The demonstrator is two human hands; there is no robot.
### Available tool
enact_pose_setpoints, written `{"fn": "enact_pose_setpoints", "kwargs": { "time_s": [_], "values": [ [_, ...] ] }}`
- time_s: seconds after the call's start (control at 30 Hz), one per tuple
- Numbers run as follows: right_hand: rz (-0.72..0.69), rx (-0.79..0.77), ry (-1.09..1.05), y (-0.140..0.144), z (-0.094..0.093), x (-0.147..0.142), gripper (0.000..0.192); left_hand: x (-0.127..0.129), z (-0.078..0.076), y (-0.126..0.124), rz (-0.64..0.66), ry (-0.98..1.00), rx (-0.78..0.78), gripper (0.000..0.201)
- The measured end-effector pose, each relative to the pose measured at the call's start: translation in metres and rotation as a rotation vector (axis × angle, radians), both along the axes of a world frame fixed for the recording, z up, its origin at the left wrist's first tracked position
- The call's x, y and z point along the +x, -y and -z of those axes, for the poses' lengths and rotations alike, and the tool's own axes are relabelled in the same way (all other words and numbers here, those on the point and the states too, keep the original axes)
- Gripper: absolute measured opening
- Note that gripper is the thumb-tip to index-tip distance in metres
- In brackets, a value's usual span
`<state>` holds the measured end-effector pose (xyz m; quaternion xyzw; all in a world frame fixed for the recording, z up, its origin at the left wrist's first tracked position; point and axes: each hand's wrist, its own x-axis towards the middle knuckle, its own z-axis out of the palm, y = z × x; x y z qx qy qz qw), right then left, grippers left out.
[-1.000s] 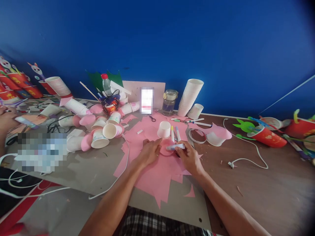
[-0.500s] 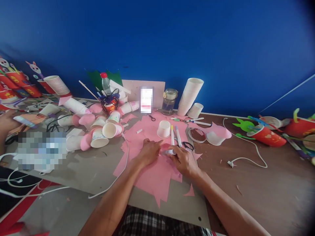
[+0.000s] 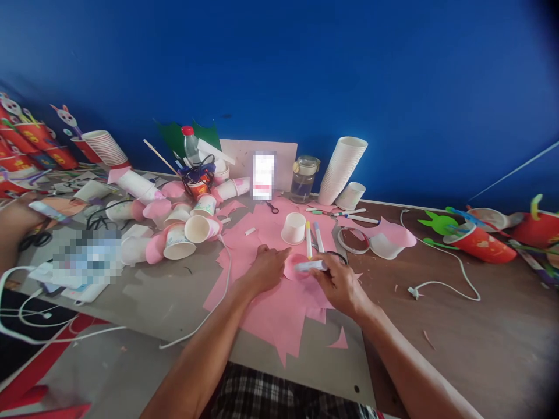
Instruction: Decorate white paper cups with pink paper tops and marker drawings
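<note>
The right hand (image 3: 343, 286) grasps a pale, translucent plastic tube, apparently a glue stick (image 3: 311, 266), its tip over a small pink paper disc (image 3: 289, 269) between the hands. The left hand (image 3: 266, 270) reaches to the disc's near-left edge, forefinger extended; whether it pinches, I cannot tell. The step in hand seems to be spreading glue; the next move calls for a steady disc and light strokes. Beneath lie pink paper sheets (image 3: 275, 320); just beyond the hands stands an upturned white paper cup (image 3: 294, 228).
</note>
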<state>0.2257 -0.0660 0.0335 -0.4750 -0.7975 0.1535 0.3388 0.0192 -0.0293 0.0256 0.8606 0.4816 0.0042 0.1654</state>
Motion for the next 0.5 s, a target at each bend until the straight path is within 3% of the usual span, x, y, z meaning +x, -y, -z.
{"fn": "enact_pose_setpoints", "kwargs": {
  "time_s": [0.17, 0.3, 0.5],
  "values": [
    [-0.095, 0.059, 0.164, -0.002, 0.012, -0.008, 0.018, 0.002, -0.010, 0.002, -0.011, 0.081, -0.049, 0.065],
    [-0.087, 0.065, 0.249, -0.005, 0.009, 0.006, 0.019, 0.001, -0.006, 0.002, -0.021, 0.069, -0.007, 0.057],
    [0.015, 0.010, 0.097, -0.004, -0.002, 0.015, 0.017, -0.001, 0.003, 0.000, -0.012, 0.048, 0.045, 0.052]
  ]
}}
